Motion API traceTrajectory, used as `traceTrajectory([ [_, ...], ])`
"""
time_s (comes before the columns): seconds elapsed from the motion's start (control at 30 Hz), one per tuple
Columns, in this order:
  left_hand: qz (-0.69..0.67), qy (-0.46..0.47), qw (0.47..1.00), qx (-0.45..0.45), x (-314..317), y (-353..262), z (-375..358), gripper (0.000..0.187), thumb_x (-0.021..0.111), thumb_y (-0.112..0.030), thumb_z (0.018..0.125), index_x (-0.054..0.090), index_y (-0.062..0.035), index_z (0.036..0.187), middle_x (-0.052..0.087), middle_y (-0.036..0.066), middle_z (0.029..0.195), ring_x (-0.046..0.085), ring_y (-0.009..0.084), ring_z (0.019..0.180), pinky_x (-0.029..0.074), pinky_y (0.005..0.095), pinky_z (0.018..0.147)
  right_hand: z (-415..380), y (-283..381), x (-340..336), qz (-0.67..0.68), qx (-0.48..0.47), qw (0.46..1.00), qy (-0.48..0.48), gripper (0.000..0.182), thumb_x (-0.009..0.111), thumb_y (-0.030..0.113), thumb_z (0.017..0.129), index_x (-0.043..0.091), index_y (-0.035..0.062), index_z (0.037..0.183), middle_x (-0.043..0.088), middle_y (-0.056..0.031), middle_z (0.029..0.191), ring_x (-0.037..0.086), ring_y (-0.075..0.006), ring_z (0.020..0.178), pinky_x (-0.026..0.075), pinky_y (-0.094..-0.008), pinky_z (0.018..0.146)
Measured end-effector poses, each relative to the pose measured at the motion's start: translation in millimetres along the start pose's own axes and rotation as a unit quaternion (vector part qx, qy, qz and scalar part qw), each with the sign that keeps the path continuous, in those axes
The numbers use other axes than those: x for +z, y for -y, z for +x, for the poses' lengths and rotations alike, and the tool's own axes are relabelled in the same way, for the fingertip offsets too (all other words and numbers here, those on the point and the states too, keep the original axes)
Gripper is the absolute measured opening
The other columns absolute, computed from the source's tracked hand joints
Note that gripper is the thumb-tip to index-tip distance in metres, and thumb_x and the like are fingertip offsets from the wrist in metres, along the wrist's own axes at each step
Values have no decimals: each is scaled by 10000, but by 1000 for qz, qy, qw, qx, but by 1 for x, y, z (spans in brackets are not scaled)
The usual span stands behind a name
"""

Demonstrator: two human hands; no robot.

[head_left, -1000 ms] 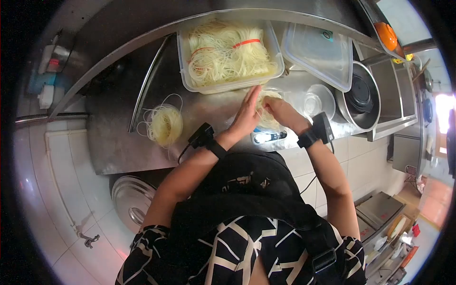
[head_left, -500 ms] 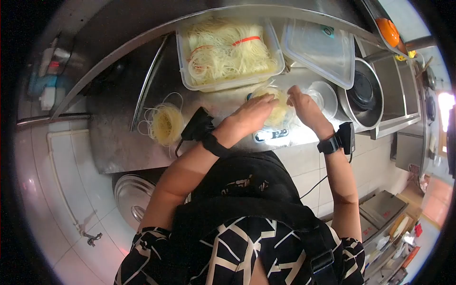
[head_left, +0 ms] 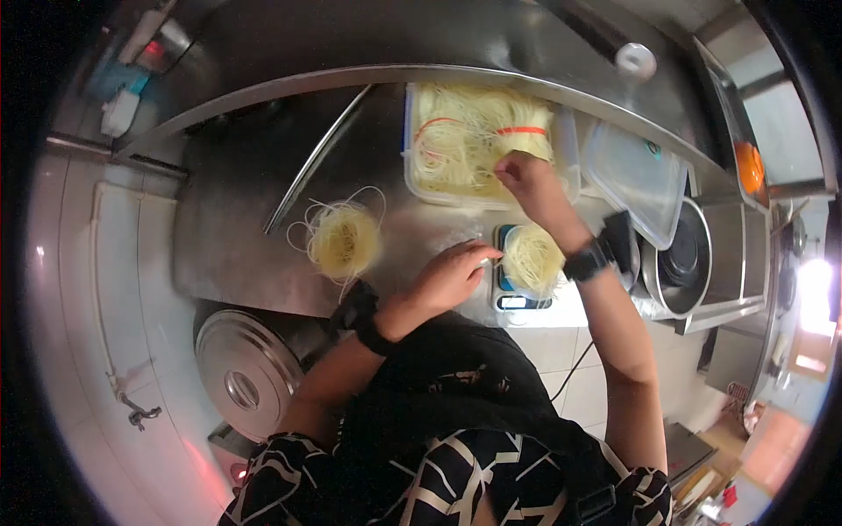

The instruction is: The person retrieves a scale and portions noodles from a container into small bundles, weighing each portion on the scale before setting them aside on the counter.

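Observation:
My left hand (head_left: 449, 279) is beside a bowl heaped with thin pale noodles (head_left: 533, 259), its fingers stretched out and holding nothing. That bowl rests on a small kitchen scale (head_left: 512, 303) with a lit display. Over the front of a clear plastic tub (head_left: 474, 200) hovers my right hand (head_left: 529, 182), fingers curled together; whatever is in them, if anything, cannot be made out. Inside the tub lie pale noodles (head_left: 447, 149), with a bundle tied by a red band (head_left: 521, 131). Another portion of noodles (head_left: 344, 244) stands to the left, loose strands sticking out.
A translucent lid (head_left: 633, 180) leans right of the tub. Beyond it sits a metal basin (head_left: 702, 294) with a dark object in it. A steel shelf edge (head_left: 351, 77) crosses above the counter. Below left is a round metal lid (head_left: 250, 364).
My right hand has left the bowl and moved up and left to the tub. My left hand has drawn back left from the noodles, its fingers extended. The view has shifted.

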State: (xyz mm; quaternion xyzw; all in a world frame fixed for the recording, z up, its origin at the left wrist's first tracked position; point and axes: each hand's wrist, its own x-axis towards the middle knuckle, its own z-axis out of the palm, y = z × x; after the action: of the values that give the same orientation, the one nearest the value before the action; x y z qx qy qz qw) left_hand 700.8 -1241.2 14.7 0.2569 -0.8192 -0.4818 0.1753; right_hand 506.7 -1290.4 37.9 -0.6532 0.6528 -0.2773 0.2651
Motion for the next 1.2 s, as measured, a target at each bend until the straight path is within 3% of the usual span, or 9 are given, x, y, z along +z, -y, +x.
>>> traceTrajectory([
  [0.13, -39, -61, 997, -37, -1, 31, -34, 258, 494, -23, 799, 525, -11, 1055, 552, 154, 1061, 515, 303, 1021, 406, 342, 876, 58, -26, 66, -62, -56, 996, 10, 181, 610, 90, 745, 587, 11, 907, 604, -172, 767, 603, -278, 731, 464, -338, 657],
  [0.3, -30, -186, 980, -69, -19, 43, -67, 233, 505, 0, 766, 534, -36, 994, 575, 134, 955, 548, 301, 909, 444, 362, 781, 81, -49, 100, -192, -57, 977, 78, 190, 609, 180, 706, 601, 6, 784, 599, -211, 782, 584, -363, 769, 470, -422, 703],
  [0.43, 1, -134, 980, -147, -35, 25, -70, 211, 487, -55, 813, 541, -34, 1015, 575, 141, 990, 543, 307, 952, 429, 364, 833, 75, -40, 84, -227, -81, 963, 119, 182, 604, 180, 732, 586, 6, 781, 594, -198, 763, 567, -360, 761, 443, -414, 693],
  [0.73, -86, -231, 968, -33, -29, 39, -28, 154, 489, 21, 773, 562, -16, 904, 598, 127, 893, 582, 271, 857, 458, 330, 745, 57, 9, 23, -68, -137, 988, -3, 89, 650, 35, 687, 610, -11, 751, 573, -150, 715, 577, -276, 682, 452, -320, 622],
  [0.9, -173, -304, 936, -45, -57, 32, 9, 141, 471, 22, 811, 566, -23, 904, 632, 71, 882, 603, 183, 785, 467, 283, 689, 58, -39, 73, -217, -199, 951, 91, 98, 633, 99, 673, 617, 14, 720, 590, -167, 765, 575, -318, 731, 462, -366, 664],
  [0.97, -157, -297, 941, -48, -59, 30, 12, 138, 474, 24, 810, 566, -24, 901, 633, 66, 889, 602, 171, 783, 465, 275, 690, 57, -32, 80, -216, -34, 968, 119, 133, 650, 119, 640, 618, 13, 714, 599, -163, 766, 580, -314, 755, 468, -368, 702],
  [1.07, -152, -291, 943, -47, -56, 34, 9, 137, 476, 28, 809, 565, -21, 900, 635, 65, 895, 600, 156, 783, 461, 262, 691, 56, -30, 72, -263, 12, 954, 146, 134, 655, 114, 621, 623, 27, 718, 605, -153, 766, 587, -307, 774, 468, -367, 723],
  [1.13, -160, -297, 941, -32, -58, 33, 10, 139, 475, 31, 809, 565, -19, 903, 635, 69, 895, 599, 154, 785, 459, 257, 692, 58, -61, 83, -274, -1, 954, 122, 118, 646, 112, 630, 626, 36, 717, 612, -148, 770, 594, -308, 770, 473, -367, 725],
  [1.2, -184, -271, 942, -69, -61, 31, 7, 103, 498, -52, 858, 569, -8, 919, 610, 63, 918, 565, 129, 880, 435, 251, 797, 53, -64, 81, -224, -175, 956, 73, 93, 607, 102, 663, 624, 39, 729, 616, -148, 765, 599, -311, 729, 475, -375, 694],
])
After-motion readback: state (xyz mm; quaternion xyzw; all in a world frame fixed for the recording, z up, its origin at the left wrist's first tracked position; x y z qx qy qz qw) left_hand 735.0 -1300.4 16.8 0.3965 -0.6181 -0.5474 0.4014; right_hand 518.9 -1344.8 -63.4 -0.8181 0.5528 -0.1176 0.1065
